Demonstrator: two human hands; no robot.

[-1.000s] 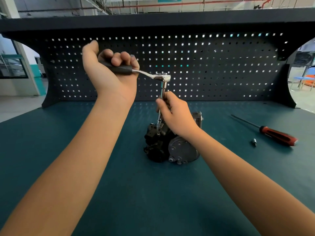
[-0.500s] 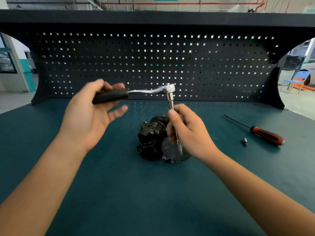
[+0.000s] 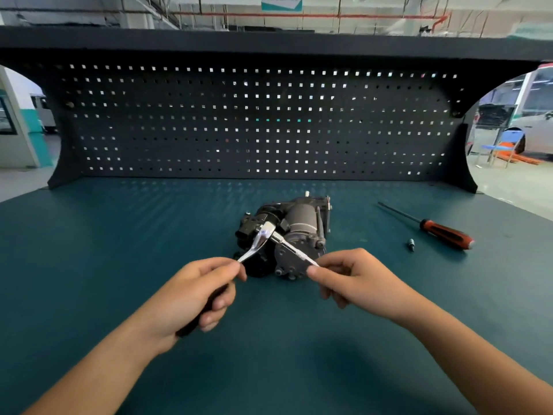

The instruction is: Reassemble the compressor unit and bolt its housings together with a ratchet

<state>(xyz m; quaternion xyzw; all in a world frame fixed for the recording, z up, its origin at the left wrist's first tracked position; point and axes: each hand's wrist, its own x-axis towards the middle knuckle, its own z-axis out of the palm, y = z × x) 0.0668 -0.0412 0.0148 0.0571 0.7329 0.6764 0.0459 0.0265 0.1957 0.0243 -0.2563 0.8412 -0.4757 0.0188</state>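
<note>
Teal table (image 3: 119, 265) holding a dark metal compressor unit (image 3: 287, 235); left hand (image 3: 191, 298) grips the chrome ratchet (image 3: 260, 238), right hand (image 3: 356, 280) fingers pinch its steel extension bar (image 3: 291, 250).

Left hand (image 3: 191, 298) hides much of the ratchet handle (image 3: 188, 328); right hand (image 3: 356, 283), the extension's (image 3: 294, 250) tip.

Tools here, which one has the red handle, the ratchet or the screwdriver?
The screwdriver, lying alone on the bench at right. The ratchet has a black handle, gripped by the left hand.
</note>
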